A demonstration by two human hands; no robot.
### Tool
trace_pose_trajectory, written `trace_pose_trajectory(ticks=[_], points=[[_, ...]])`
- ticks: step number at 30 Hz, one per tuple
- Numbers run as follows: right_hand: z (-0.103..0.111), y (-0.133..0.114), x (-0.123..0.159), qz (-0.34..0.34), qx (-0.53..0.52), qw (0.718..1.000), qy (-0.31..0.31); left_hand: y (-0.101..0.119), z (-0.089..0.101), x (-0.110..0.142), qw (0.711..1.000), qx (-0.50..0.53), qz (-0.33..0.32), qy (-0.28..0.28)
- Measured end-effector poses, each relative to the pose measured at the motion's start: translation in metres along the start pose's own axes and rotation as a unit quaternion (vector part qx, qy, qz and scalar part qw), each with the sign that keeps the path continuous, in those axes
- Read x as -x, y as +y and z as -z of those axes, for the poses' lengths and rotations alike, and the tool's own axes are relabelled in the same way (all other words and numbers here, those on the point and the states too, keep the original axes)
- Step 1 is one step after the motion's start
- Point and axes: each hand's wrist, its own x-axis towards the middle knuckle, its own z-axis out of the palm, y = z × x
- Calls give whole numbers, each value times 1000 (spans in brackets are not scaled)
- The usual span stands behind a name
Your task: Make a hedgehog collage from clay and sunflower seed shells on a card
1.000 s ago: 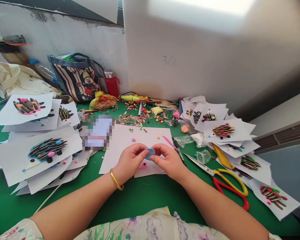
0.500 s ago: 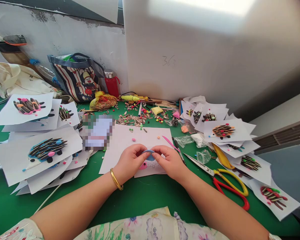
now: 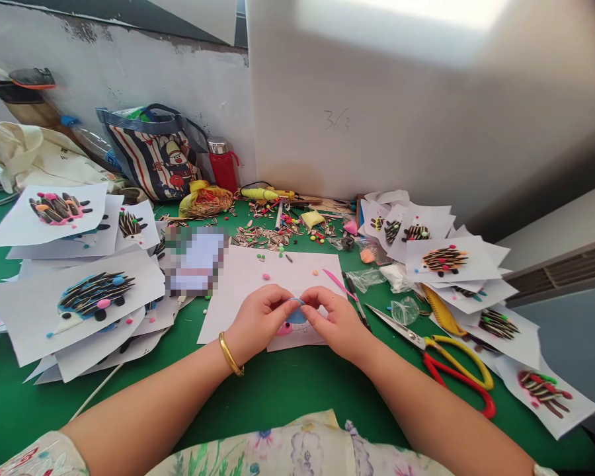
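Between my two hands is a flattened piece of blue modelling clay point(image 3: 297, 313). My left hand point(image 3: 266, 316) pinches its left edge between thumb and fingers, and my right hand point(image 3: 333, 318) pinches the right edge the same way. The clay is held just above a white sheet of paper point(image 3: 228, 311). Below it, a drawing with a pink clay patch point(image 3: 284, 328) and scale-like lines shows partly; my hands cover the rest. Small clay balls, among them a pink one point(image 3: 266, 276), lie on the sheet beyond my fingers.
Scissors point(image 3: 426, 344) with red and yellow handles lie right of my hand, near a pink clay tool point(image 3: 338, 283) and a black pen point(image 3: 359, 304). Sunflower seeds point(image 3: 258, 235) are heaped behind. Stacked hedgehog pictures point(image 3: 143, 264) stand left, more pictures point(image 3: 480, 254) right. A phone point(image 3: 196, 264) lies left.
The blue clay piece has tilted, so more of its flat face shows now, and it covers more of the drawing below. Both hands stay in nearly the same place.
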Motion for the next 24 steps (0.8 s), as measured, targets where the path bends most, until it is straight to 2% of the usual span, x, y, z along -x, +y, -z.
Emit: trace_pose_trajectory(ticks=[6, 10, 12, 13, 17, 20, 24], points=[[2, 2, -4, -29, -18, 999, 6, 2, 2, -2, 998, 48, 31, -40], [9, 19, -10, -62, -69, 994, 52, -6, 8, -7, 998, 57, 32, -1], [14, 28, -14, -74, -91, 990, 75, -12, 14, -11, 1000, -10, 18, 16], [16, 32, -15, -77, -93, 989, 81, -14, 17, -13, 998, -60, -5, 6], [20, 35, -17, -86, -72, 991, 67, -21, 26, -18, 969, -214, -95, -81], [21, 32, -16, -109, -46, 992, 36, -21, 27, -17, 947, -272, -120, -125], [17, 28, -13, -113, 3, 993, -13, -20, 25, -15, 930, -313, -134, -139]])
